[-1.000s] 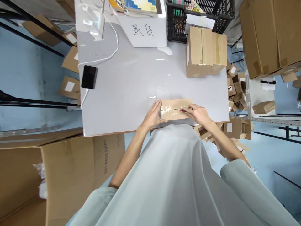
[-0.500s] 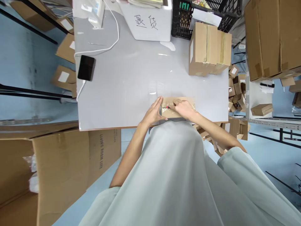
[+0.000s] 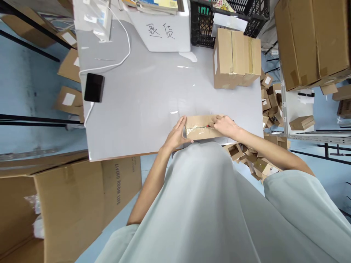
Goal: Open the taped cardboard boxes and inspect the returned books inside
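Note:
A small cardboard box with clear tape along its top seam lies at the table's front edge, close to my body. My left hand grips its left end, fingers on the far side and thumb on the near side. Over the right part of the box, my right hand is closed round a small box cutter; just its red end shows, the rest hidden by the fingers. A dark line runs along the taped seam to the left of the red end.
On the grey table are a black device with a white cable, a white bin, a black crate and taped boxes. A large open carton stands at left; more boxes are piled at right.
My right hand has slid to the right along the box's seam with the box cutter. My left hand stays on the left end. The whole view has shifted slightly.

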Action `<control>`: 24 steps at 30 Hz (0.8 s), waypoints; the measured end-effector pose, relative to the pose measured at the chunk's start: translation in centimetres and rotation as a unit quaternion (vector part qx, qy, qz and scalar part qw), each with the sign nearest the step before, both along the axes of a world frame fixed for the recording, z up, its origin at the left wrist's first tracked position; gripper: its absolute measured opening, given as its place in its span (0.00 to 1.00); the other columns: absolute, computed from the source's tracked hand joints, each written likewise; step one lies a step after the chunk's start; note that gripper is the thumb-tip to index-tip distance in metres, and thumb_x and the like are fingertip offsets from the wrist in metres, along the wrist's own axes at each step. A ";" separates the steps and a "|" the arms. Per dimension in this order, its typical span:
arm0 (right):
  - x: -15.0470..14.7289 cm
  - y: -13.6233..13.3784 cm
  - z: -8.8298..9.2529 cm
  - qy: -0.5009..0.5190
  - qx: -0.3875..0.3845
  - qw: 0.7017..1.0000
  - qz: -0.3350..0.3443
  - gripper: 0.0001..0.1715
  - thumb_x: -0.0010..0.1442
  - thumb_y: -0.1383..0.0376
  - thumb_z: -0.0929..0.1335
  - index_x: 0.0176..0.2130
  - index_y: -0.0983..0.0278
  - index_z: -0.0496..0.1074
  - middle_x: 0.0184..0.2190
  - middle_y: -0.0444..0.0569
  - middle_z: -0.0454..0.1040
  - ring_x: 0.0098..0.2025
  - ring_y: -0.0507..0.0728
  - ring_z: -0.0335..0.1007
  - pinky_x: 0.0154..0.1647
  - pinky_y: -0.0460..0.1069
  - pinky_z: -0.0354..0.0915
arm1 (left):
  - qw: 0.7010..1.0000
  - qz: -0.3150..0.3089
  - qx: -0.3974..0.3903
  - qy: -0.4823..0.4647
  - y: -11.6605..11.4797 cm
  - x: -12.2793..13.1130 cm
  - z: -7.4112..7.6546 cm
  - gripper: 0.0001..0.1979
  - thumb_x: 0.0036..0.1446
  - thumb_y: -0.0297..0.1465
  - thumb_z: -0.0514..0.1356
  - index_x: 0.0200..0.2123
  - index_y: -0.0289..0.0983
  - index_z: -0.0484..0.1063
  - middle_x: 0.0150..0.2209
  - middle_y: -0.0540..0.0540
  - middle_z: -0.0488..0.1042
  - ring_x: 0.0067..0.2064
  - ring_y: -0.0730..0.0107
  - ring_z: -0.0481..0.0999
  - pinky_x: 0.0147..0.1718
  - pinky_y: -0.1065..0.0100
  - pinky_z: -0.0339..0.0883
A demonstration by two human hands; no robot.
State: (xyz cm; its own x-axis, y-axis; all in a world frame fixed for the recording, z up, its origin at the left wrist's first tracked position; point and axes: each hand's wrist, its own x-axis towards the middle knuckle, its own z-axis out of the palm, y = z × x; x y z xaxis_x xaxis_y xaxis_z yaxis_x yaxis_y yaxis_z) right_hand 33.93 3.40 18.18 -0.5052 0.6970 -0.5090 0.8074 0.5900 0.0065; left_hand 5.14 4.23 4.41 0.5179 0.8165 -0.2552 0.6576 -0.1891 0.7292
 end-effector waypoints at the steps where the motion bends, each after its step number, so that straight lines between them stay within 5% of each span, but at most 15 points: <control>1: 1.1 -0.3 0.1 -0.014 0.001 1.000 -0.008 0.25 0.76 0.77 0.60 0.57 0.68 0.82 0.53 0.66 0.82 0.57 0.66 0.75 0.46 0.55 0.65 | 1.000 0.001 -0.001 0.002 0.0 0.0 0.0 0.75 0.46 0.40 0.84 0.85 0.44 0.38 0.85 0.34 0.43 0.84 0.39 0.50 0.79 0.51 0.54; 6: 7.8 -2.5 -0.1 -0.054 0.013 0.995 -0.087 0.27 0.76 0.75 0.60 0.63 0.63 0.81 0.53 0.63 0.81 0.52 0.65 0.76 0.42 0.54 0.62 | 1.000 -0.011 0.002 0.017 0.3 -0.1 0.1 0.73 0.48 0.44 0.83 0.85 0.44 0.40 0.85 0.34 0.43 0.83 0.37 0.52 0.79 0.50 0.56; 12: 12.4 -7.2 -2.5 0.132 0.066 0.955 -0.259 0.26 0.82 0.56 0.59 0.68 0.55 0.77 0.52 0.57 0.82 0.51 0.64 0.79 0.45 0.53 0.69 | 0.995 -0.044 0.050 0.073 0.1 0.6 1.3 0.63 0.46 0.38 0.83 0.79 0.44 0.56 0.83 0.30 0.47 0.83 0.29 0.49 0.78 0.39 0.56; 16: 11.7 -9.9 -6.5 0.337 0.087 0.844 -0.409 0.31 0.81 0.48 0.61 0.69 0.58 0.76 0.56 0.57 0.83 0.56 0.67 0.82 0.60 0.60 0.75 | 0.983 -0.081 0.121 0.114 -1.2 2.2 2.8 0.45 0.48 0.30 0.80 0.67 0.42 0.69 0.82 0.30 0.49 0.83 0.25 0.43 0.76 0.31 0.53; 21: 8.4 -11.2 -11.8 0.502 0.095 0.674 -0.533 0.40 0.71 0.37 0.69 0.64 0.62 0.79 0.63 0.59 0.82 0.65 0.68 0.79 0.72 0.64 0.70 | 0.970 -0.107 0.134 0.171 -1.6 4.4 4.0 0.37 0.50 0.22 0.72 0.63 0.39 0.70 0.68 0.28 0.68 0.71 0.34 0.67 0.68 0.40 0.66; 24: 6.2 -11.2 -13.7 0.545 0.083 0.617 -0.562 0.42 0.66 0.37 0.72 0.65 0.63 0.78 0.64 0.59 0.82 0.65 0.68 0.80 0.72 0.64 0.71 | 0.965 -0.116 0.122 0.203 -0.8 5.2 4.2 0.34 0.48 0.21 0.71 0.60 0.38 0.72 0.65 0.30 0.69 0.66 0.36 0.69 0.63 0.43 0.69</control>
